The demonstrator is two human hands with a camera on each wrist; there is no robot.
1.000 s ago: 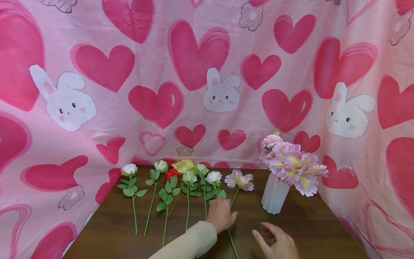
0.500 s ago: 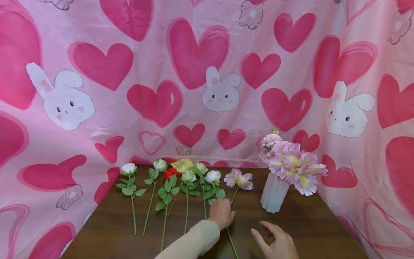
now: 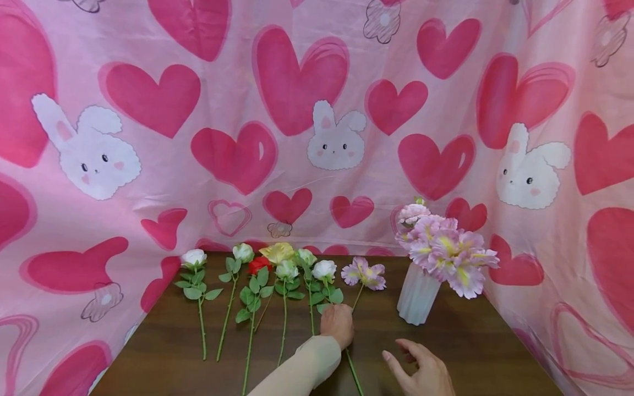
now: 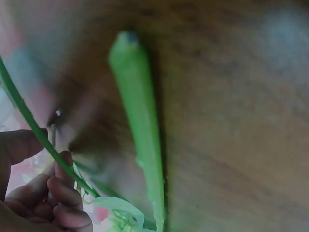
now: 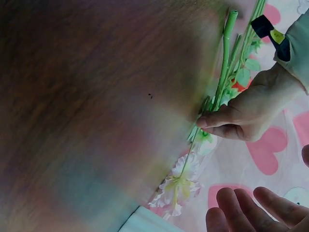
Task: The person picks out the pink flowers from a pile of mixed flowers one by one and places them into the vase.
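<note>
My left hand [image 3: 338, 324] is low over the table and pinches the thin stem of a pink-purple flower with a yellow centre [image 3: 364, 273]. In the left wrist view the thumb and fingers [image 4: 67, 193] close around that stem, while a green stem [image 4: 38, 128] crosses in front of them. Beside this hand lies a white rose [image 3: 324, 270], its stem partly covered by the hand. My right hand [image 3: 423, 368] hovers near the front of the table, fingers apart and relaxed, holding nothing. A white ribbed vase [image 3: 417, 297] stands beyond it with several pink-purple blooms [image 3: 448, 250].
More artificial roses lie in a row to the left, among them a red rose [image 3: 258, 265], a yellow flower [image 3: 277, 253] and a white rose [image 3: 193, 257] at the far left. Heart-patterned pink cloth [image 3: 228, 99] walls in the brown table [image 3: 163, 352].
My left wrist and sleeve have turned slightly to the right while the hand stays on the same stem. The view has shifted a little. My right hand and the flowers look unmoved.
</note>
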